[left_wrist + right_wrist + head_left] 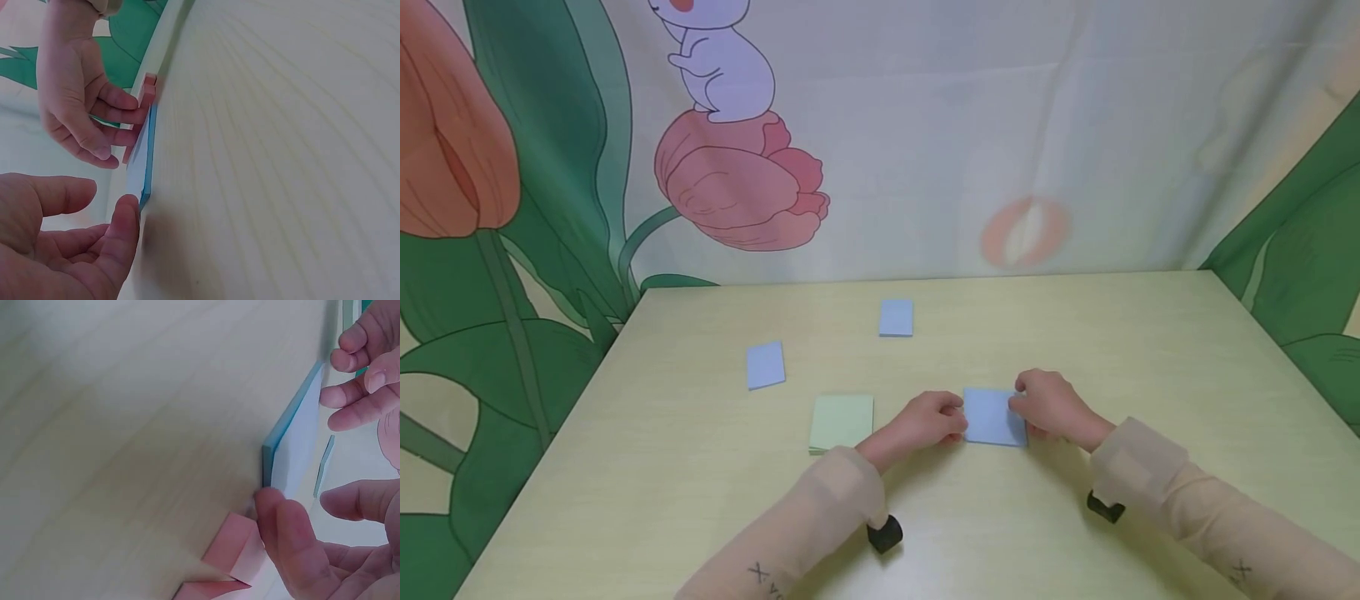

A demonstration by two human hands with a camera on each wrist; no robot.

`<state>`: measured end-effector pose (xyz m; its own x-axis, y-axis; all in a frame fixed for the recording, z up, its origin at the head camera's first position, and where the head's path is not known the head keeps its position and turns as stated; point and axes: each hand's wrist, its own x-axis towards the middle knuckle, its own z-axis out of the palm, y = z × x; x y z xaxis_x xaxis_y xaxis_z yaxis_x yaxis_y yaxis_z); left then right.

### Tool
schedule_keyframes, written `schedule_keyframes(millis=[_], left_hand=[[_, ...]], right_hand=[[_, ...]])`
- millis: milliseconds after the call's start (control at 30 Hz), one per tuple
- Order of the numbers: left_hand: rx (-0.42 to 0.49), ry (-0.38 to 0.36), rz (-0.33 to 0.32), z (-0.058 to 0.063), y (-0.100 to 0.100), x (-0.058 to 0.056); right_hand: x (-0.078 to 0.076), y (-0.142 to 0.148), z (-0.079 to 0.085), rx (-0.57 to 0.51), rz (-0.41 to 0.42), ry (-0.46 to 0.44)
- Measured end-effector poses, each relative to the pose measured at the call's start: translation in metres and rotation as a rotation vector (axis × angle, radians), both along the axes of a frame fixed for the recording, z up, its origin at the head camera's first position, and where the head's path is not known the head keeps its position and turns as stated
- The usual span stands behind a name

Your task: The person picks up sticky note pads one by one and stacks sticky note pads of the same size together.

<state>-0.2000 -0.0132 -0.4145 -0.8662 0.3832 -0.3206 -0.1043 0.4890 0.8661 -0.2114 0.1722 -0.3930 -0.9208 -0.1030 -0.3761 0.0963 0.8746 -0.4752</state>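
Observation:
A square blue sticky-note pad lies flat on the table between the two hands. My left hand has its fingertips right at the pad's left edge, with the thumb held apart from the fingers in the left wrist view. At the opposite edge, the right hand puts its fingertips against the pad's right side, its thumb also spread away. Pink pads sit on the table beside the right fingers in the right wrist view. In the head view the right hand hides them.
Left of the left hand lies a green sticky-note pad stack. Two smaller blue pads, one at the back and one farther left, rest on the wooden table. A printed curtain hangs behind the table.

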Motion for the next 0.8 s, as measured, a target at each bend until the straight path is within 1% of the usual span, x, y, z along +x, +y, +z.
schedule_keyframes(millis=[233,433,567,733,800], left_hand=[[-0.013,0.02,0.009,-0.005,0.001,-0.004],[0.004,-0.014,0.033,-0.007,0.0,-0.006],[0.005,-0.036,0.046,-0.009,-0.001,-0.006],[-0.003,-0.03,0.049,-0.008,-0.002,-0.004],[-0.005,-0.028,0.05,-0.008,-0.003,-0.004]], right_hand=[[-0.001,0.003,-0.001,-0.035,-0.014,0.012],[-0.002,0.004,-0.004,-0.086,-0.037,0.022],[-0.003,0.004,-0.006,-0.123,-0.065,-0.002],[-0.004,0.002,-0.01,-0.125,-0.065,-0.028],[-0.004,0.002,-0.011,-0.114,-0.049,-0.023]])
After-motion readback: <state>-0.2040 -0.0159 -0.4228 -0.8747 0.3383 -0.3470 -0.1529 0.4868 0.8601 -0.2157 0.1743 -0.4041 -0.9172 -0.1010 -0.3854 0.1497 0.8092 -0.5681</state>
